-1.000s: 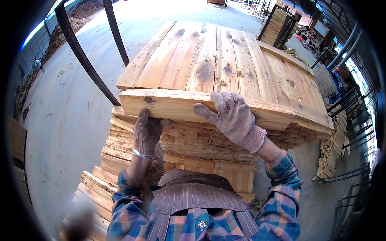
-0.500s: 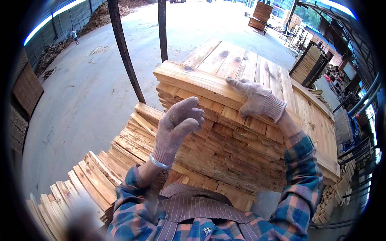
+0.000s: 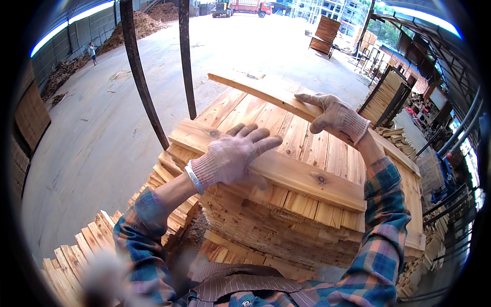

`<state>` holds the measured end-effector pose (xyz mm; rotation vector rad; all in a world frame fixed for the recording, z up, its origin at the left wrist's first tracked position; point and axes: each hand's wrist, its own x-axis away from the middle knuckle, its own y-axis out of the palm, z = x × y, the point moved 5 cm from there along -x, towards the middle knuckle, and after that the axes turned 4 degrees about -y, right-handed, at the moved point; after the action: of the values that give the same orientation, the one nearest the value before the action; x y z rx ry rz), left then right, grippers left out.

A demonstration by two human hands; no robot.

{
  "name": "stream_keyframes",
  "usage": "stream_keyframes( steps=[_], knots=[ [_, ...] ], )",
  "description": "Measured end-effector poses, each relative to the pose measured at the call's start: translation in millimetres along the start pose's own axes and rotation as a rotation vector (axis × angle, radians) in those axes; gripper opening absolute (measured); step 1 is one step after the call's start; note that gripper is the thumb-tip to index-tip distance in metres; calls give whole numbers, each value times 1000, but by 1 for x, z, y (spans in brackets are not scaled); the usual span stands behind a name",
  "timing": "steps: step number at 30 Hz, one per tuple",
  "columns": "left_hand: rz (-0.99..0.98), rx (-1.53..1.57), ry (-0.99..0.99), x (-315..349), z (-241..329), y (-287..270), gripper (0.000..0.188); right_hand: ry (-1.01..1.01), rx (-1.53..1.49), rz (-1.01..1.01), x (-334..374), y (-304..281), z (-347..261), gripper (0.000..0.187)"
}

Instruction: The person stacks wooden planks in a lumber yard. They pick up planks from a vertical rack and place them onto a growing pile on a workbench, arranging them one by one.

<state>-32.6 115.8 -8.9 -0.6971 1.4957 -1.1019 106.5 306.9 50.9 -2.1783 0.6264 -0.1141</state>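
My right hand [image 3: 337, 117], in a pale knit glove, grips a long wooden board [image 3: 258, 91] between thumb and fingers. That board is lifted and tilted above the stack, its far-left end free. Beneath it, a second plank [image 3: 312, 176] with a dark knot lies crosswise along the near edge of the board stack [image 3: 286, 210]. My left hand [image 3: 232, 153], also gloved, is over this plank's left part with its fingers spread and nothing held. Whether its palm touches the wood I cannot tell. Side-by-side boards [image 3: 276, 120] form the stack's top layer.
Rows of upright planks [image 3: 94, 238] stand at the lower left. Two dark metal posts [image 3: 186, 61] rise beyond the stack's left corner. Another strip of wood [image 3: 396, 153] lies along the stack's right side. Far off are a person [image 3: 92, 53], a red truck [image 3: 250, 7] and a wood pile [image 3: 325, 35].
My right hand has raised a board and carried it away from me, off the plank on the stack's near edge. My left hand has come over that plank and spread its fingers.
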Motion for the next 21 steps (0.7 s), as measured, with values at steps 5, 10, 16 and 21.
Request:
stream_keyframes(
  steps=[5,10,16,21],
  knots=[
    [-222,33,15,-17,-4,23,87,171,128,41,-73,-53,84,75],
    [-179,87,57,-24,-8,14,82,329,324,32,-124,-49,158,72],
    [-187,173,8,-11,-20,22,80,350,291,35,-148,-28,150,71],
    [-153,150,-31,2,-16,16,74,218,284,77,-166,-18,197,67]
  ],
)
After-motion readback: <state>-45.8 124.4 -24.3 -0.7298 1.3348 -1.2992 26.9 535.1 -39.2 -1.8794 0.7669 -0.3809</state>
